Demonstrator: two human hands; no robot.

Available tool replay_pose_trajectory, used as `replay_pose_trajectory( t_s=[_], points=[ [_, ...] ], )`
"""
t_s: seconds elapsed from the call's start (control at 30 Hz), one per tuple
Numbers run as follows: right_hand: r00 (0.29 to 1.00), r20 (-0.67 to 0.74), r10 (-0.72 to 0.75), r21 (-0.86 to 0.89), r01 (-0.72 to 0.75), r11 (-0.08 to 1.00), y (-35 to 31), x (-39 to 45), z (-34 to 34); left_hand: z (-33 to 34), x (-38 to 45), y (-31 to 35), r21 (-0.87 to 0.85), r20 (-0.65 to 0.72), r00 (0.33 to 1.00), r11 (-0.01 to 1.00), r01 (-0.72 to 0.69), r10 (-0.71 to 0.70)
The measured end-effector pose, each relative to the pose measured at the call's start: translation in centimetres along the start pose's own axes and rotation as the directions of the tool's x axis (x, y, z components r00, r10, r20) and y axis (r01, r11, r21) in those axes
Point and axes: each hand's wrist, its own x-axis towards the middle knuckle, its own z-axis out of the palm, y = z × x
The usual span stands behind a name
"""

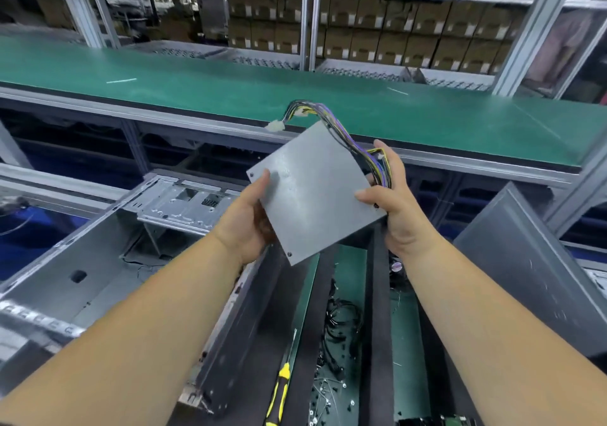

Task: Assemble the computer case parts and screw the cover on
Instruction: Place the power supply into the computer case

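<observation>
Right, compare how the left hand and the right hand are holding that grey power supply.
The left hand grips the power supply at its left edge, thumb on top, holding metal only. The right hand grips the right edge and also pins the cable bundle against it. The left hand sits lower in view than the right. Both grip the unit above the open case.

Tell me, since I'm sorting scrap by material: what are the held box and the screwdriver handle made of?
The box, which both hands hold, looks like sheet metal in matte grey: flat face, crisp edges, small screws at the corners. The screwdriver handle looks like moulded plastic or rubber, glossy yellow with black; which of the two I cannot tell.
</observation>
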Motion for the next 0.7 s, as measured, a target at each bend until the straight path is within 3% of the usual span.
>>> replay_pose_trajectory(
  t_s=[0.1, 0.33, 0.43, 0.6, 0.7],
  points=[
    [0.999, 0.052, 0.005, -0.034, -0.004, 0.999, -0.1, -0.3, 2.6, -1.9, -1.3, 1.5, -0.076, -0.024, 1.0, 0.997, 0.001, -0.003],
    [0.983, 0.146, 0.116, -0.091, -0.103, 0.99, -0.5, 0.7, 10.6, -8.6, -3.7, 6.3, 0.004, -0.125, 0.991, 0.999, -0.039, 0.039],
    [0.991, 0.101, 0.093, -0.155, -0.076, 0.985, -1.1, 1.2, 14.1, -11.6, -5.1, 8.6, 0.11, -0.161, 0.984, 0.992, -0.058, 0.075],
    [0.999, 0.004, 0.047, -0.365, -0.043, 0.93, -1.4, 2.0, 19.9, -16.4, -6.7, 11.2, 0.268, -0.154, 0.928, 0.918, -0.293, 0.341],
    [0.997, -0.035, 0.066, -0.471, -0.075, 0.879, -1.0, 2.1, 23.5, -19.2, -7.3, 11.8, 0.312, -0.136, 0.919, 0.896, -0.314, 0.37]
  ],
)
